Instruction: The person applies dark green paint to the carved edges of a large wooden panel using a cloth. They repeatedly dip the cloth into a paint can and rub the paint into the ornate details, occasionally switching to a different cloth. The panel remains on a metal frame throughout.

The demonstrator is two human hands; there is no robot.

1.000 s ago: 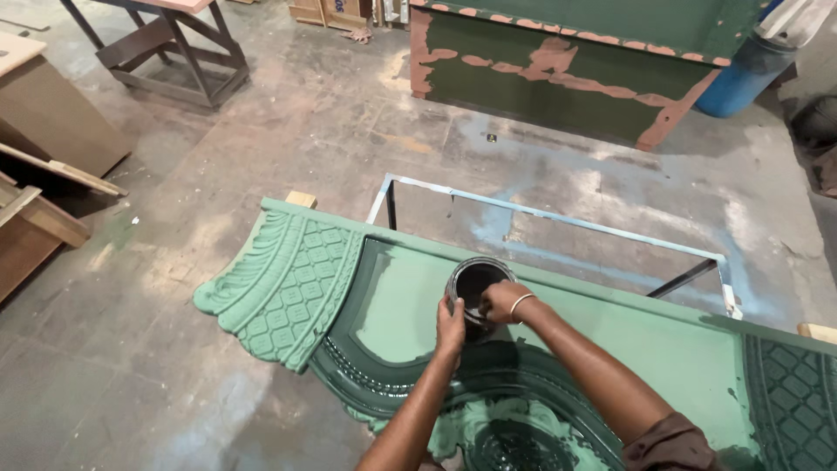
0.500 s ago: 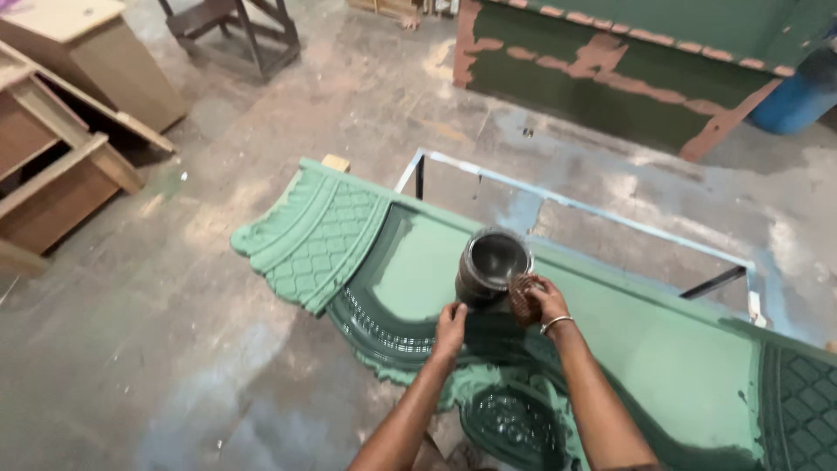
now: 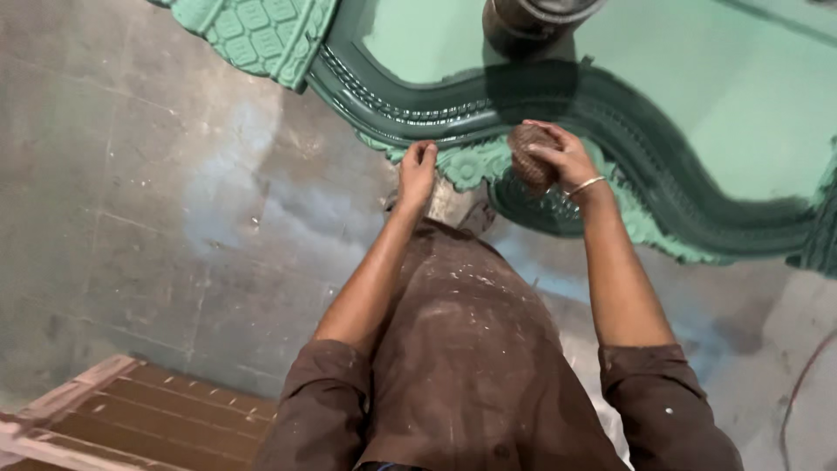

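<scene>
Looking straight down here. The right hand (image 3: 558, 157) is wrapped around a brownish, rough-textured pad (image 3: 528, 157), pressing it onto the dark green carved border of the big green carved panel (image 3: 697, 105), right around the middle of the near edge. The left hand (image 3: 417, 171) is loosely curled with nothing in it, fingertips resting on the panel's near edge just left of a small carved flower. There's a thin bangle (image 3: 585, 185) on the right wrist. A dark round can (image 3: 532, 22) sits on the lighter flat part of the panel, just beyond the right hand. Concrete floor (image 3: 174, 218) on the left is dusty and patchy, and a brown slatted wooden piece (image 3: 148, 419) lies at the near left corner.
</scene>
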